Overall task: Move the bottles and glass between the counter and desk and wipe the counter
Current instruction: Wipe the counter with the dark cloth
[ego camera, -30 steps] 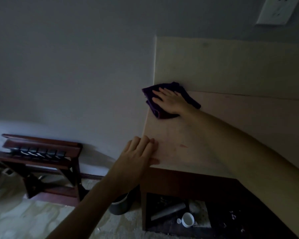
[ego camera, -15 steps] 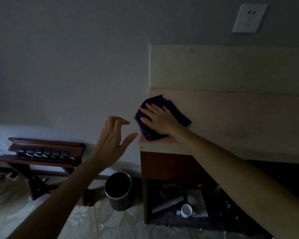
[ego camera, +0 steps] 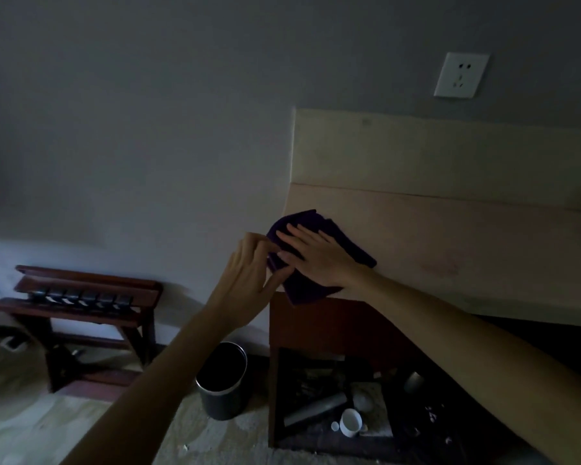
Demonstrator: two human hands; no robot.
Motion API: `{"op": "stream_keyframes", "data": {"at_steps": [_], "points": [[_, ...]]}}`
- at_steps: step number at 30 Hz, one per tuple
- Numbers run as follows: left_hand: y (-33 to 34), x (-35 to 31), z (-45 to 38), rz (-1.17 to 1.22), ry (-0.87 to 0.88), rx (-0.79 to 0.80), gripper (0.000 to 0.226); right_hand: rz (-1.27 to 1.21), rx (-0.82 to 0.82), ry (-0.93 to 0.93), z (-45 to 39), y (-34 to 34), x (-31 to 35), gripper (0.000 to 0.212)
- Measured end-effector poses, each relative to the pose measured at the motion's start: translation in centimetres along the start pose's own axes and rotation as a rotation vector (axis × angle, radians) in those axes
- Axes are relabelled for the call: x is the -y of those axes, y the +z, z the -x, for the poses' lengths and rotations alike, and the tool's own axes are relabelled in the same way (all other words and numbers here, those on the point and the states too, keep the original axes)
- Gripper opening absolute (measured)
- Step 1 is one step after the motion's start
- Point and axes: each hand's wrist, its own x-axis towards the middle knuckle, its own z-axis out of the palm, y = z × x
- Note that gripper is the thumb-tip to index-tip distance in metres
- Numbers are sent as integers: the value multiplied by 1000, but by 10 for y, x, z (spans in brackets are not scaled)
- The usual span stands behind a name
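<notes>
Purple cloth (ego camera: 319, 256) right in the middle of the frame, lying on the left end of the pale table (ego camera: 450, 250), one corner drooping over the front edge. The right hand (ego camera: 316, 260) lies flat on top of it, fingers straight and spread, pointing to the upper left, pressing the cloth down; its forearm runs off to the lower right corner. The left hand (ego camera: 249, 273) comes up from the lower left, wrist bent, and its grip is a pinch: thumb and curled fingers meet at the cloth's left edge, just beside the right fingertips. Below the tabletop, a dark wood cabinet front, and in the open space underneath, a white cup (ego camera: 350, 422) and a grey tube lie on the floor. Left of that stands a dark bin (ego camera: 222, 385). Far left, a wooden rack (ego camera: 81, 303) against the wall. Upper right, a white wall socket (ego camera: 461, 74).
</notes>
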Motion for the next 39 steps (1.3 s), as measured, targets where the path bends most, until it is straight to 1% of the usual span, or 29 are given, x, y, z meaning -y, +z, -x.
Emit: {"op": "stream_keyframes", "data": {"at_steps": [4,8,11,13,17,21,23,25,27,31,34,36,39], "points": [[12,-15,-8,-22,32,36,55,-24,-7,58,-56,-8,-29,70],[37,-48,-36,-28,61,94,55,-27,16,69,-111,-15,-65,72],[61,-75,-53,-38,90,161,61,-13,17,41,-151,-20,-92,72],[78,-94,-57,-81,134,179,64,-6,22,11,-173,-21,-109,73],[112,-131,-65,-169,156,197,71,-4,22,-58,-188,-23,-123,76],[140,-153,-67,-305,183,258,62,-17,32,-133,-178,-26,-133,78],[143,-154,-66,-372,160,287,61,-16,48,-174,-167,-27,-149,78],[141,-159,-66,-412,134,299,63,-15,57,-175,-149,-30,-175,78],[140,-173,-69,-438,130,306,65,-8,48,-153,-130,-35,-205,77],[157,-211,-83,-452,212,341,62,17,51,-120,-85,-44,-262,75],[169,-225,-88,-454,184,391,64,7,48,-73,-42,-51,-312,74],[173,-224,-88,-453,159,378,64,4,42,-22,-10,-58,-348,74],[179,-229,-86,-474,128,302,66,-8,31,72,42,-69,-407,73]]}}
